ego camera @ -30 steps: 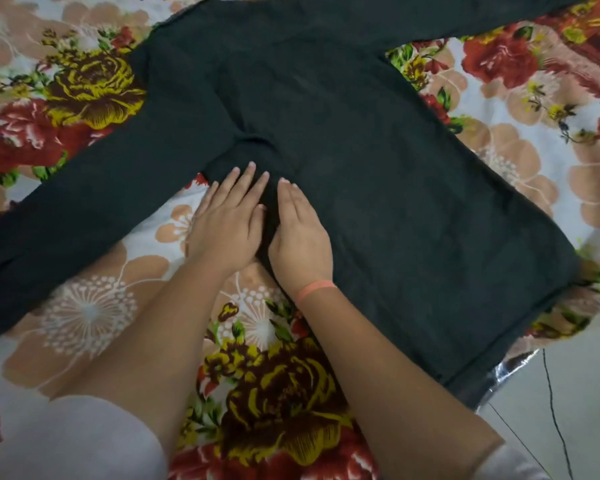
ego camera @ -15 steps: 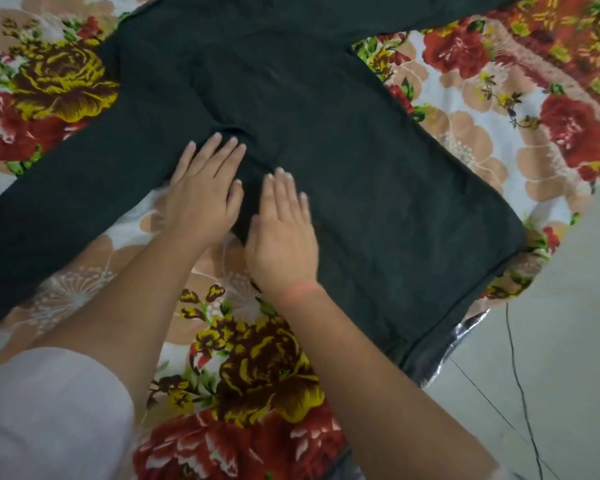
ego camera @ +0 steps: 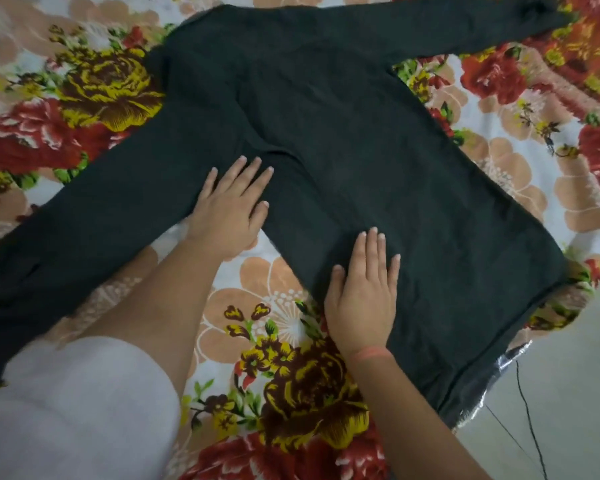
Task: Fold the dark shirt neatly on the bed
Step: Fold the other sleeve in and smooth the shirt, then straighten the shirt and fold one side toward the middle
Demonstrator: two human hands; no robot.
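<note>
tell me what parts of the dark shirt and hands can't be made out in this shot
- Head view: the dark shirt left sleeve end runs off the frame's left edge.
- Its underside is hidden by its own top layer on the floral bedsheet.
- Both palms: the left hand and right hand lie flat, backs up.
- The collar cannot be told apart in the dark fabric.

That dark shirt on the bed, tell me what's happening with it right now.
A person is smoothing the dark shirt out flat on the flowered bedspread. The left hand presses palm-down where the near sleeve meets the body, and the right hand lies flat on the shirt's near edge. Both sleeves are spread out to the sides, so no fold has been made yet. Neither hand is gripping the cloth; the fingers are stretched out.
</note>
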